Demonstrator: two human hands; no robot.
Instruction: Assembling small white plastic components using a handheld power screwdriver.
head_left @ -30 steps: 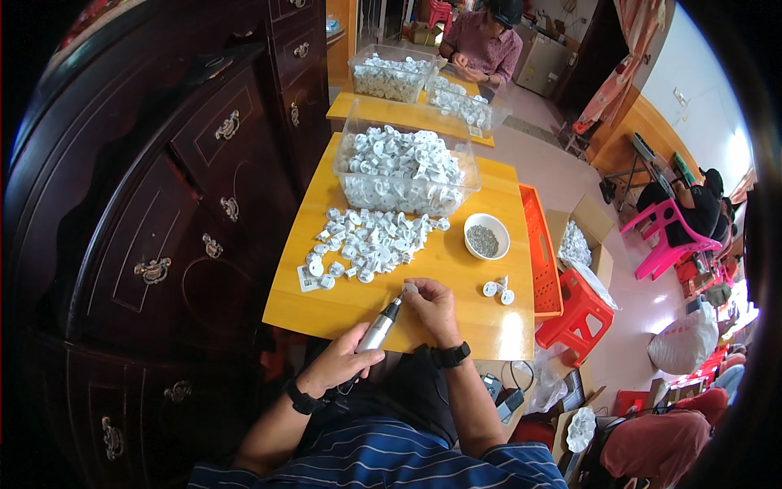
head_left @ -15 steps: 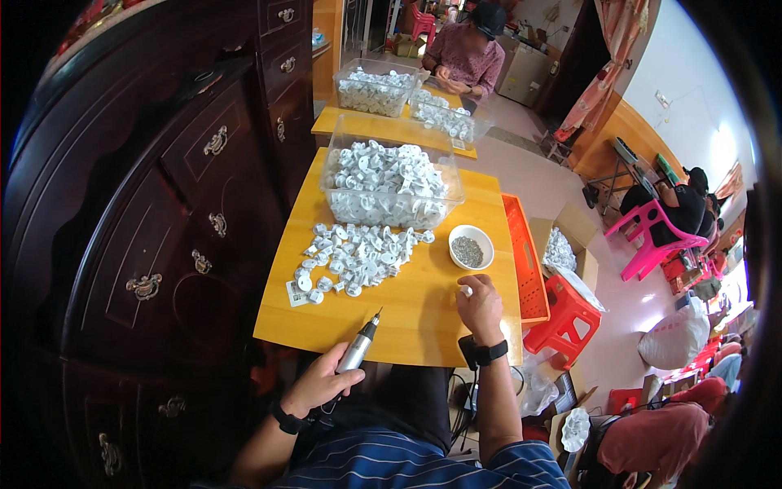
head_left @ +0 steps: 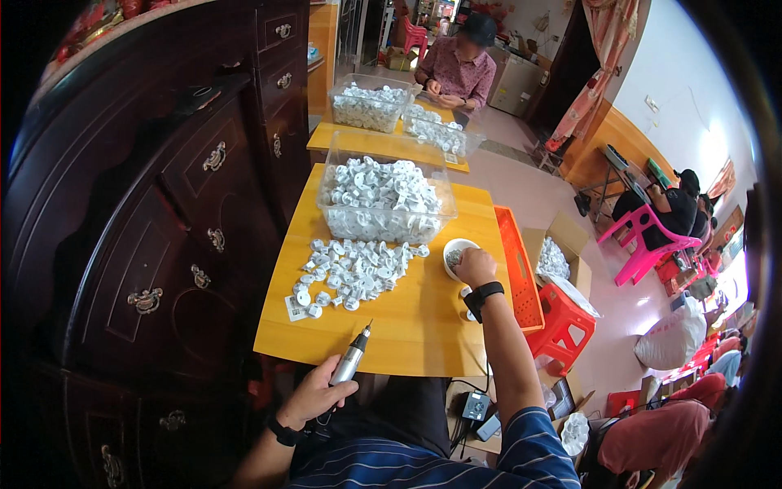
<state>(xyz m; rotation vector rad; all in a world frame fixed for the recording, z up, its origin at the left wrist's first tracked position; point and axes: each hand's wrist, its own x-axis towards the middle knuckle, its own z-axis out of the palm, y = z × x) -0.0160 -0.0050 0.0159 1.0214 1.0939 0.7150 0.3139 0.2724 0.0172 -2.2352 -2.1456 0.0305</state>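
Note:
My left hand (head_left: 316, 393) is wrapped round a silver electric screwdriver (head_left: 349, 363), its black nose and thin bit pointing up and away over the table's front edge. My right hand (head_left: 476, 267) reaches to the white bowl (head_left: 463, 243) of small grey metal pieces, probably screws. Its fingers are bent together at the bowl's near rim; the fingertips and anything in them are hidden. Beside my right wrist, small white plastic parts (head_left: 466, 293) lie on the yellow table (head_left: 407, 326). A loose pile of similar white parts (head_left: 358, 269) covers the table's left middle.
Behind the pile stands a clear bin (head_left: 387, 224) full of white parts. An orange crate (head_left: 520, 273) and a red stool (head_left: 562, 326) are at the right. Dark drawers (head_left: 155, 244) line the left. Across a second table sits another person (head_left: 460, 69).
My right hand has moved forward from the table's right front to the bowl. White parts now show beside its wrist. My left hand still holds the screwdriver, slightly lower.

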